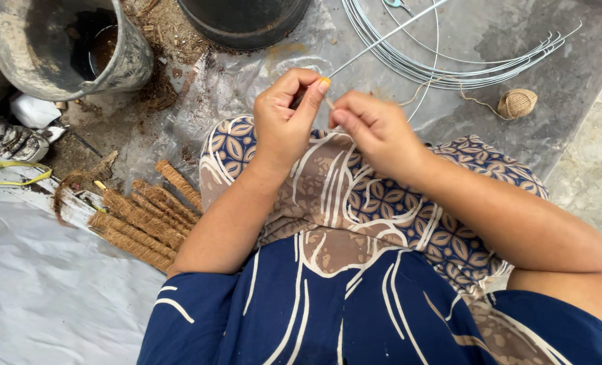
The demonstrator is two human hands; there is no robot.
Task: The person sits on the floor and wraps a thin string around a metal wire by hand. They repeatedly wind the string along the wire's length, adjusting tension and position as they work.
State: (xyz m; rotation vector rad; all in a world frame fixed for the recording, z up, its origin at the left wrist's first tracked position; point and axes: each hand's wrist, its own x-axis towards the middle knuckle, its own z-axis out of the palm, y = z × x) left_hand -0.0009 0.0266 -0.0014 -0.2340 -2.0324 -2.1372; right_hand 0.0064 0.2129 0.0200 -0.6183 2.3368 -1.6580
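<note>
My left hand (284,122) and my right hand (375,132) meet above my lap, which is covered by blue and brown patterned cloth (355,203). The left hand's thumb and fingers pinch the near end of a thin metal wire (382,40) that runs up and to the right. My right hand's fingertips pinch a thin pale twine at the same spot, touching the wire end. The twine (443,84) trails off to a small twine ball (517,103) on the ground at the right.
Several curved wire hoops (463,67) lie at the top right on grey plastic sheeting. A dirty bucket (64,47) stands top left and a black pot (243,20) at top centre. Several coir-wrapped sticks (142,220) lie to the left of my lap.
</note>
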